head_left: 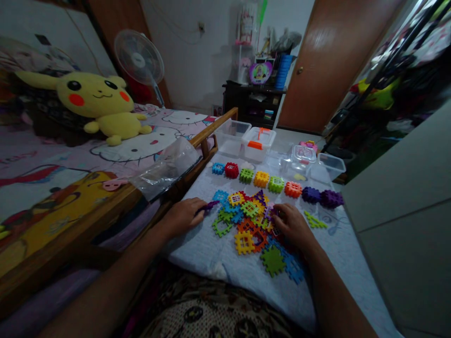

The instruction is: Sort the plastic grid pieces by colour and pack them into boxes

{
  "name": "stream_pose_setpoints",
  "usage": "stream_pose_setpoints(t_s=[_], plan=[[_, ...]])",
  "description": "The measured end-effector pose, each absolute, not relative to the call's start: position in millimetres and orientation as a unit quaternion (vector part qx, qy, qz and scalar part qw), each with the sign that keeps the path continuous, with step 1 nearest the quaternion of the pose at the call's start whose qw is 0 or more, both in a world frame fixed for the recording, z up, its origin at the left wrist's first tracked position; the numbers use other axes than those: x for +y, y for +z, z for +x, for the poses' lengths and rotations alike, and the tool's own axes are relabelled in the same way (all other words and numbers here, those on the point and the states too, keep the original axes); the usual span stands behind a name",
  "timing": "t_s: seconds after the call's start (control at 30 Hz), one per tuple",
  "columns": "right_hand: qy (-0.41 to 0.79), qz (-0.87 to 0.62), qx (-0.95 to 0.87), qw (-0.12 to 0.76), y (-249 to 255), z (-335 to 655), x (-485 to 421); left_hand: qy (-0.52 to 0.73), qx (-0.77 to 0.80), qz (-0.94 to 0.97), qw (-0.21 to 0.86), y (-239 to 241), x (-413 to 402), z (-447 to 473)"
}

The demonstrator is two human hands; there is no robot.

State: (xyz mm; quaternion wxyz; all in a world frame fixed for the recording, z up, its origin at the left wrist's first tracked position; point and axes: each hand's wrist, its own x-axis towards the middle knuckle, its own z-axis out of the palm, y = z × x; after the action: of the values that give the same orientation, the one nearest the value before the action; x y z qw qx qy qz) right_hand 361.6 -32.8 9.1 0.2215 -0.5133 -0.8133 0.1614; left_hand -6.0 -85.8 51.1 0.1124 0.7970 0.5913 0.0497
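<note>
My left hand (185,216) is closed on a purple plastic building-block piece (211,205), held at the left of a loose pile. That pile (250,209) mixes flat interlocking pieces with notched edges, in several colours, some with window cut-outs. Over its right side my right hand (291,223) bends its fingers down among the pieces, near a lilac piece (269,212); what the fingertips grip is hidden. Nearest to me lie a yellow window piece (244,242) and a solid green square (273,261). A lime triangular piece (314,220) sits apart, right of my right hand.
Behind the pile runs a row of stacks sorted by colour, from a blue stack (218,168) to a purple stack (331,198). Clear plastic boxes (232,136) stand at the table's far end. A wooden bed rail (197,171) borders the left side, with a plastic bag (169,166) over it.
</note>
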Motion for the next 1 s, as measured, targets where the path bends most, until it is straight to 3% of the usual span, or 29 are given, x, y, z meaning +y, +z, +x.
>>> stream_pose_setpoints(t_s=[0.2,0.4,0.53,0.8,0.9,1.0], plan=[[0.164,-0.511,-0.814,0.221,10.1,360.9,-34.1,0.161,0.616,0.766,0.087,61.1,-77.6,3.3],[0.161,-0.515,-0.811,0.226,12.8,359.6,-35.9,0.279,0.556,0.761,0.186,71.6,-68.1,64.3],[0.162,-0.514,-0.811,0.228,14.3,358.8,-36.3,0.274,0.493,0.791,0.237,61.9,-63.4,102.5],[0.155,-0.509,-0.812,0.239,11.4,359.6,-35.4,0.294,0.561,0.772,0.043,41.2,-38.8,68.3],[0.148,-0.504,-0.813,0.252,11.8,358.6,-36.1,0.206,0.628,0.750,0.021,28.1,-29.3,33.4],[0.148,-0.496,-0.813,0.267,13.3,357.0,-37.2,0.128,0.642,0.752,0.071,14.9,-25.1,11.6]])
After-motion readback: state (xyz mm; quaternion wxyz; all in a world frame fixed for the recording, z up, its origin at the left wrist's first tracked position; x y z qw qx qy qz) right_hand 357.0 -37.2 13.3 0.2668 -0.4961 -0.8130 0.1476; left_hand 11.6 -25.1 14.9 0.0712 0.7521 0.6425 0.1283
